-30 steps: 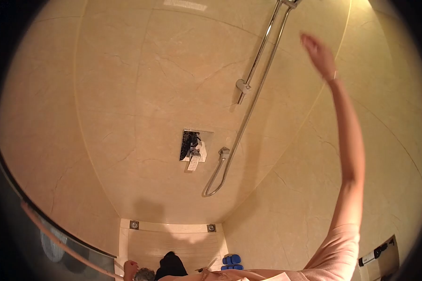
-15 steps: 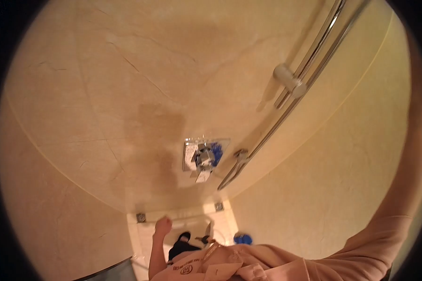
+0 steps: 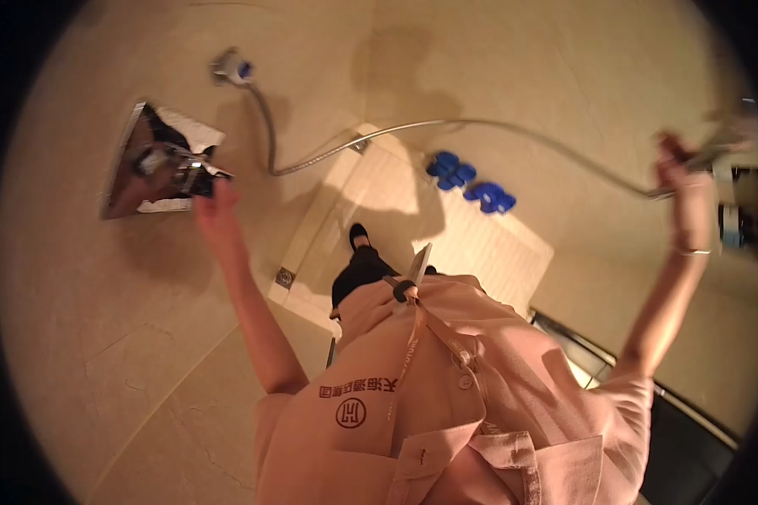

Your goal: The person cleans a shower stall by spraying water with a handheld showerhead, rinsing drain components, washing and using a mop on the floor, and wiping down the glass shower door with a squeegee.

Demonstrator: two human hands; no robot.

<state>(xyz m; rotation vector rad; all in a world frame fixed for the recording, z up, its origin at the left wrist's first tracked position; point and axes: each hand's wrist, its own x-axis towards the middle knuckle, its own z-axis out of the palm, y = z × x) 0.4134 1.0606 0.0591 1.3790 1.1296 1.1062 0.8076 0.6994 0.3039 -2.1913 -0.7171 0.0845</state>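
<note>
My left hand is at the lever of the chrome shower mixer on the wall, fingers closed on the lever's end. Far to the right, my right hand is raised and wrapped round the handle of a hand shower; motion blurs its head. From the handle a metal hose sags across the view to the wall outlet.
Two blue slippers or similar blue items lie on the pale shower floor. Metal fittings sit along the floor's edge. A dark-framed panel stands at lower right, and a wall niche or shelf at far right.
The view has swung down and to the right. My left hand has risen from a low fist to the mixer lever. The hand shower in my right hand has come into view, hose stretched sideways.
</note>
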